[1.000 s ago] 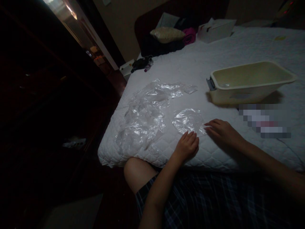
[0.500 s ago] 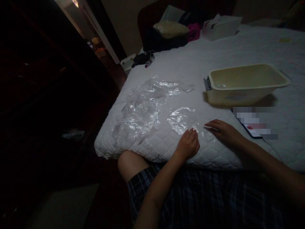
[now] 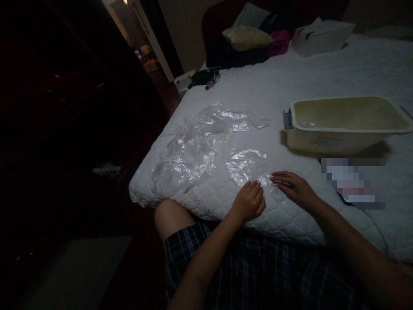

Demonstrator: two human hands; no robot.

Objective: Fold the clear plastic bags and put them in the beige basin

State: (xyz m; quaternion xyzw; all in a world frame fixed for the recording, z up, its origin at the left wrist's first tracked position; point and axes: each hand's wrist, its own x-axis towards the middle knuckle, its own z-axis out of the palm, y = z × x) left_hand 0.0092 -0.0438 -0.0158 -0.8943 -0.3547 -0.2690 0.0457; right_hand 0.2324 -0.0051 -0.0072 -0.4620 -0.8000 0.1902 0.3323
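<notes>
A small clear plastic bag (image 3: pixel 247 163) lies crinkled on the white quilted bed near its front edge. My left hand (image 3: pixel 250 200) rests on the bag's near edge, its fingers laid flat and close together. Just to the right, my right hand (image 3: pixel 297 189) is open, fingers stretched leftward with a gap between them, the tips at the bag's right edge. Further left spreads a larger heap of clear plastic bags (image 3: pixel 193 150), which neither hand touches.
A cream plastic bin (image 3: pixel 351 135) with a grey latch stands to the right. Below it lies a blurred-out flat item (image 3: pixel 348 181) with a cable. A white box (image 3: pixel 322 38), a pillow (image 3: pixel 247 38) and a magenta roll (image 3: pixel 279 42) sit at the back.
My right hand has moved slightly left toward my left hand, and its fingers have parted from a pinch on the plastic. The camera view has shifted a little; the left hand stays on the bag.
</notes>
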